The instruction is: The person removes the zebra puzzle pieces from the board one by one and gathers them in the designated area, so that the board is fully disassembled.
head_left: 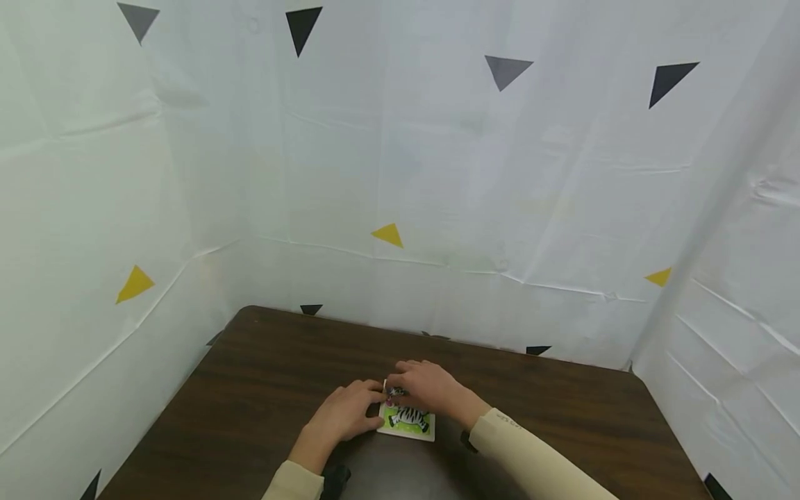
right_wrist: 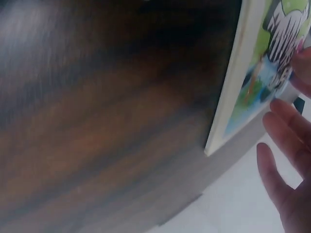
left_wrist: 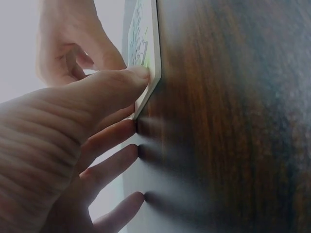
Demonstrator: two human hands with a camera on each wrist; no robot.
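A small square puzzle board, with a cream rim and a green picture, lies flat on the brown table. On it is a black-and-white zebra puzzle piece with a pink detail. My left hand rests at the board's left side. Its thumb touches the rim near one corner, the other fingers spread along the edge and tabletop. My right hand reaches over the far part of the board, thumb and fingers bent around the zebra's head end. The fingers partly hide that contact.
The dark wood-grain table extends around the board on all sides. White sheeting with grey, black and yellow triangles hangs behind the table and along both sides.
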